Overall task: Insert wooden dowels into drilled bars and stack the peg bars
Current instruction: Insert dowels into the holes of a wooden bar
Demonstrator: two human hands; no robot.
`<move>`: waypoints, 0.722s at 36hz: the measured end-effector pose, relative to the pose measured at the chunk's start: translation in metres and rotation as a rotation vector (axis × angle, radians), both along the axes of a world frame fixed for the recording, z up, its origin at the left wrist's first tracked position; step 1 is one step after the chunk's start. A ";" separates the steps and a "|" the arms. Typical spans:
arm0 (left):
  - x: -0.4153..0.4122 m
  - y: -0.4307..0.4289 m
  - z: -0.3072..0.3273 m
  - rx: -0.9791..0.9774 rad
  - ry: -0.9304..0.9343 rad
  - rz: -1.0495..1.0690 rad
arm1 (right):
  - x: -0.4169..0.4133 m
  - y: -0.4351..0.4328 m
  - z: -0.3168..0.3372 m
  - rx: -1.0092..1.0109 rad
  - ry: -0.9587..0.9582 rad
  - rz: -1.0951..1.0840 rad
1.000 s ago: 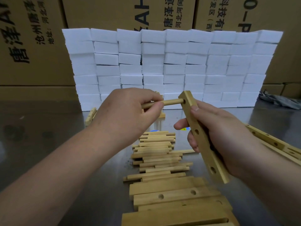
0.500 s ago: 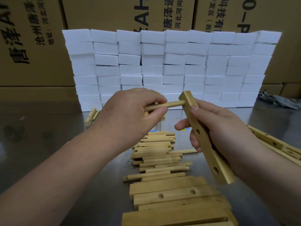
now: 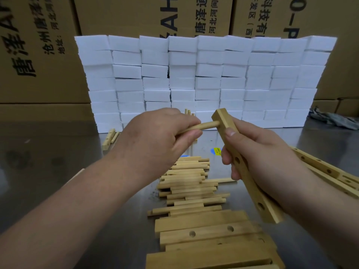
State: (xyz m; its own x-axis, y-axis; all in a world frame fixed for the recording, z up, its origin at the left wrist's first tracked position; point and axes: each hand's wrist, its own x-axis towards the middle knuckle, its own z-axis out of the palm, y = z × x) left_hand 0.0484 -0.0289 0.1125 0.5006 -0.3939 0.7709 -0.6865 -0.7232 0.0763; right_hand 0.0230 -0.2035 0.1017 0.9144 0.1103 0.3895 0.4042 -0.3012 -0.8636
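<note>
**Handling.** The dowel [image 3: 206, 125] is judged to be light, rigid and smooth-sided. It is best taken near its free end, so that the push runs along its axis. A sideways load could bind it in the hole or snap it. The drilled bar [image 3: 265, 208] is judged stiff and light enough for one hand. It is best held at mid-length, clear of the hole being filled.

**Present position.** The bar is held above the steel table [image 3: 58, 171], tilted, with its upper end away from the person. The right hand [image 3: 260, 152] is wrapped round its middle, and the thumb is pressed on the face just below the top hole. The dowel is pinched between thumb and fingers of the left hand [image 3: 155, 136]. Its tip is entered in the top hole from the left. Three lower holes are seen unfilled. Loose dowels [image 3: 186, 183] are piled on the table beneath the hands, with undowelled bars [image 3: 204, 230] nearer the person. Further bars [image 3: 330, 171] lie at the right.

**Change from the earlier frames.** Slightly less dowel is exposed between the left fingers and the bar than half a second ago. From this it is judged that the dowel is being seated deeper. The bar's tilt and both grips are essentially unchanged. The piles on the table are undisturbed.
</note>
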 end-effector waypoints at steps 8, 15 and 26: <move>-0.003 -0.005 -0.004 -0.190 0.182 -0.073 | 0.000 0.001 -0.004 -0.021 -0.026 0.003; -0.004 -0.007 -0.002 -0.411 0.496 -0.053 | 0.000 0.002 -0.007 -0.035 -0.051 -0.013; 0.016 0.002 0.004 -0.670 0.790 -0.128 | 0.005 -0.002 0.002 0.095 -0.005 -0.226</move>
State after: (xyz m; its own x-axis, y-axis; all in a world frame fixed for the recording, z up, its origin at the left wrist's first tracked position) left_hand 0.0639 -0.0264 0.1162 0.9423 -0.0924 0.3219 -0.3347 -0.2927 0.8957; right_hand 0.0276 -0.2055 0.1040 0.9095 -0.1342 0.3934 0.3405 -0.3022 -0.8904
